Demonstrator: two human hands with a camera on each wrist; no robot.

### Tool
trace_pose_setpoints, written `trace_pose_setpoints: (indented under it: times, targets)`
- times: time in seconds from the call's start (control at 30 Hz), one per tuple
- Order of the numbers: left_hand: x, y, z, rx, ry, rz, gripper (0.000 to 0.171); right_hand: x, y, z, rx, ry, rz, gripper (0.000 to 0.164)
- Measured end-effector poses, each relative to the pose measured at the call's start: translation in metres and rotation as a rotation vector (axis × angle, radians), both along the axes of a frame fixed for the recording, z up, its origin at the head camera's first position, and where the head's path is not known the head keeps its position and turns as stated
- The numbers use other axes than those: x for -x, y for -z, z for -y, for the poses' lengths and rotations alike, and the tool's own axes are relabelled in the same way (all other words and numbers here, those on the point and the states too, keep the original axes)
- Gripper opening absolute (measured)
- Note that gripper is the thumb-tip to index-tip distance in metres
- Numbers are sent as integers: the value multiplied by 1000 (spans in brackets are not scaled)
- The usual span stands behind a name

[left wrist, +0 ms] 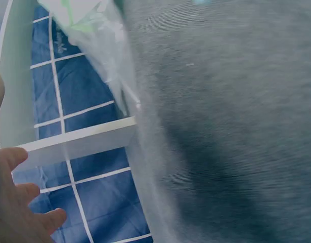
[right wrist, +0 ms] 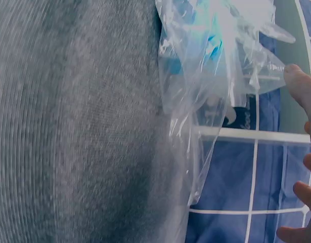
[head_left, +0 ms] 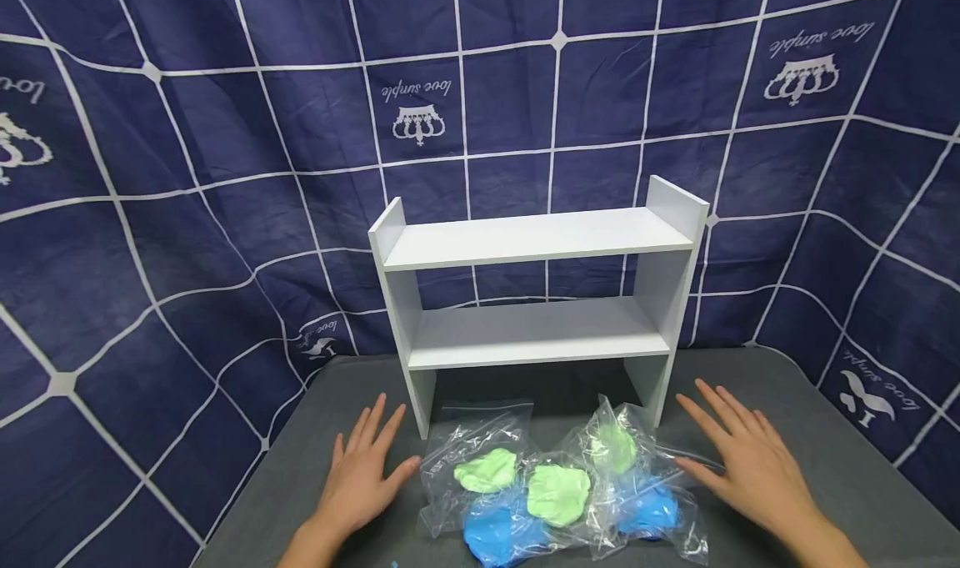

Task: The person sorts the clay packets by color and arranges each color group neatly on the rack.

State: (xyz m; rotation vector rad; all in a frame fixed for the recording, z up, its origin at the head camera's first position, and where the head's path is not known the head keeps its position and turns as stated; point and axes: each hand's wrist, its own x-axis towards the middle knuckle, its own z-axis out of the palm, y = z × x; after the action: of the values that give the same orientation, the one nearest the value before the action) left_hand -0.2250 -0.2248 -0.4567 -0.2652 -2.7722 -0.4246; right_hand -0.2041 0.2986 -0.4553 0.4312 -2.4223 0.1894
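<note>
Several clear plastic bags (head_left: 450, 418) lie in a heap on the dark grey surface, holding soft-looking lumps. Pale green lumps (head_left: 558, 495) and blue lumps (head_left: 648, 511) show through the plastic. My left hand (head_left: 362, 472), fingers spread, is to the left of the heap, its thumb close to the nearest bag. On the other side my right hand (head_left: 750, 459) has its fingers spread too, with the thumb near the bags' right edge; whether it touches the plastic I cannot tell. Neither hand holds anything. The right wrist view shows a bag with blue contents (right wrist: 211, 40) beside the thumb.
Behind the bags stands a white two-tier shelf (head_left: 540, 330) with raised side panels. A navy curtain (head_left: 510, 109) with white grid lines hangs behind and at both sides. The dark grey tabletop (head_left: 255, 493) extends out on either side of the shelf.
</note>
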Motion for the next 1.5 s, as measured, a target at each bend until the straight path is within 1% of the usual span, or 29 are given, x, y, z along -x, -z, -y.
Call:
trace_pose_setpoints:
  times: [0.13, 0.27, 0.37, 0.47, 0.67, 0.77, 0.87, 1.03, 1.17, 1.3, 1.37, 1.5]
  targets:
    - [7, -9, 1, -68, 15, -72, 78, -1, -4, 6, 7, -18, -17, 91]
    - [15, -19, 3, -137, 49, -137, 78, -4, -8, 14, 24, -36, -26, 89]
    - [21, -28, 4, -187, 67, -157, 80, -6, -11, 21, 44, -63, -21, 88]
    - [26, -40, 4, -249, 76, -161, 79, -8, -13, 30, 55, -90, -20, 86]
    - [39, -71, -1, -378, 88, -149, 77, -7, -16, 47, 57, -133, -38, 84]
    - [46, -86, -6, -450, 107, -151, 76, -7, -18, 54, 62, -159, -27, 84]
    - [53, -101, -12, -528, 150, -161, 75, -7, -17, 61, 66, -179, -17, 86]
    - [65, -128, -23, -649, 236, -179, 75, -8, -15, 69, 71, -213, -9, 83]
    - [76, -152, -28, -739, 275, -180, 76, -8, -12, 77, 72, -236, 11, 82]
    - [86, -178, -28, -787, 300, -198, 76, -6, -12, 87, 81, -269, 11, 82]
    - [91, -190, -27, -795, 301, -214, 74, -5, -13, 93, 97, -284, 19, 83]
    - [101, -208, -31, -832, 321, -248, 68, -3, -16, 104, 126, -307, 46, 84]
